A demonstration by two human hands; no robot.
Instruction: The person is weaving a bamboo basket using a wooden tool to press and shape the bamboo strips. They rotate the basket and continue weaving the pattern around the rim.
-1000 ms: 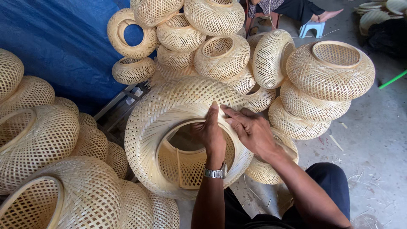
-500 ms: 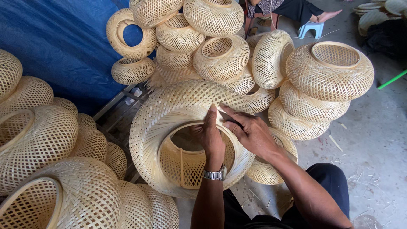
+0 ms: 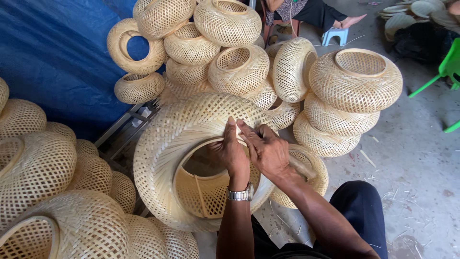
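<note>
- Large woven bamboo shade sits centre frame, tilted, round opening facing the camera, inner woven cylinder visible inside the opening at 6 o'clock.
- Left hand rests on the opening's rim at about 1 o'clock of the opening; fingers together, pressed flat on the weave, index pointing to 12 o'clock. Metal wristwatch on that wrist.
- Right hand just beside the left, at its 3 o'clock, touching it; fingers extended and pressed on the same stretch of rim. Can't tell whether either hand pinches a strip.
- Smaller woven shade sits partly under the right forearm, at 4 o'clock of the big shade.
- Stack of three round woven shades at 2 o'clock.
- Pile of more woven shades at 12 o'clock, against a blue tarp at 10 o'clock.
- More shades heaped at 8 o'clock.
- Another person's hand on the concrete floor at 1 o'clock, beside a small blue stool.
</note>
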